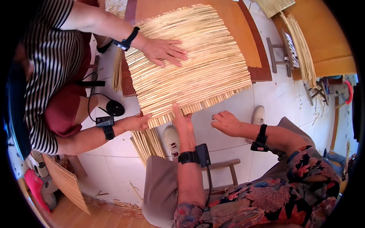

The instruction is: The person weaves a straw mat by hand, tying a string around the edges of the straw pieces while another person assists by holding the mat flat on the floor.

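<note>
A mat of straw-coloured reed stalks (194, 57) lies mostly on an orange-brown tabletop, its near edge jutting out over the floor towards me. My left hand (183, 121) grips that near edge, the thumb on top and the fingers partly hidden beneath. To its right, my right hand (227, 124) hangs in the air below the mat, apart from it. The fingers are loosely bent with gaps, and nothing shows in them. A co-worker's hand (165, 51) rests flat on the mat, and their other hand (138, 121) is at its near left corner.
The co-worker in a striped top (57, 72) sits at my left. Bundles of stalks stand under the mat (150, 144) and hang at the right beside an orange table (323, 41). A wooden stool (224, 167) is by my legs. A woven panel (66, 182) leans at lower left.
</note>
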The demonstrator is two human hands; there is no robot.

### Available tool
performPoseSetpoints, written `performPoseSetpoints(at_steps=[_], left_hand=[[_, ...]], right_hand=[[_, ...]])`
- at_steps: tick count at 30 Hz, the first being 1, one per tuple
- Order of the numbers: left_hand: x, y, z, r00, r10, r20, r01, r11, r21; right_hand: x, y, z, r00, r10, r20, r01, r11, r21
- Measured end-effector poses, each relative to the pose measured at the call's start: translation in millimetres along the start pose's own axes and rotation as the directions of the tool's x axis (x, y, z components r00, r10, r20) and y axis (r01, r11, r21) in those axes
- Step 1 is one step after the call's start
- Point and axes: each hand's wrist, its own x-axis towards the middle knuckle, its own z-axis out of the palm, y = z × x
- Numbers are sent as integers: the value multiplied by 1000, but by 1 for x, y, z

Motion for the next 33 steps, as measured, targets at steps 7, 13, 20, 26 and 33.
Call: performPoseSetpoints(at_steps=[7,13,20,26,33], left_hand=[[-3,-1,1,998,40,-53,-39,999,27],[-12,8,7,1000,5,14,-6,999,44],[-17,3,17,999,30,33,-34,991,128],[-19,4,20,999,2,49,-9,992,128],[-22,4,23,999,-26,33,20,988,153]], right_hand=[[5,-14,-4,931,-364,-14,364,927,94],[6,-6,87,962,265,73,-254,756,604],[97,-4,110,583,813,-10,-152,121,981],[113,4,106,511,845,-154,370,-54,928],[100,13,119,531,839,-119,302,-56,952]])
